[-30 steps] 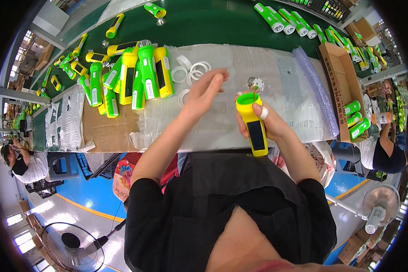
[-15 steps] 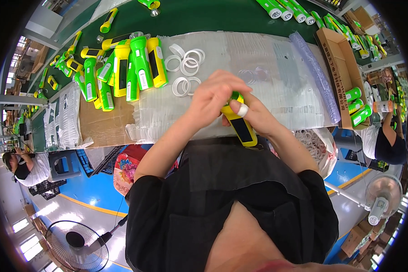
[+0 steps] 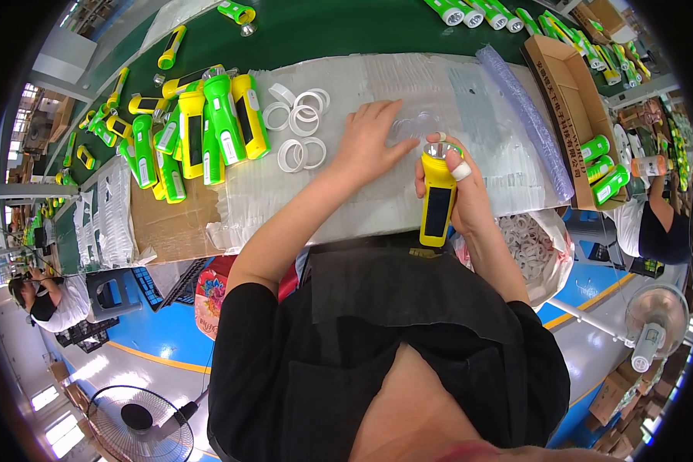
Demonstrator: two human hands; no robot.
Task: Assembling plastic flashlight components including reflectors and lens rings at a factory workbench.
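Note:
My right hand [image 3: 471, 192] grips a yellow flashlight [image 3: 437, 202] with a dark panel along its body. The flashlight stands head up, its shiny reflector showing at the top, and white tape wraps my thumb and a fingertip. My left hand [image 3: 368, 146] is open over the covered bench, fingers spread, beside some clear round lenses [image 3: 417, 123]. Several white rings [image 3: 304, 119] lie just left of that hand. Farther left is a pile of green and yellow flashlights [image 3: 222, 115], some with bare reflectors.
A long roll of clear bluish plastic [image 3: 525, 123] lies to the right, next to an open cardboard box [image 3: 566, 115] holding green flashlights. More flashlights [image 3: 485, 14] rest at the far edge. A bag of white rings [image 3: 527, 250] hangs below the bench edge. Fans stand on both sides.
My left hand has come off the flashlight head and reached up and left toward the clear lenses. My right hand has shifted right with the flashlight, now more upright, exposing its reflector.

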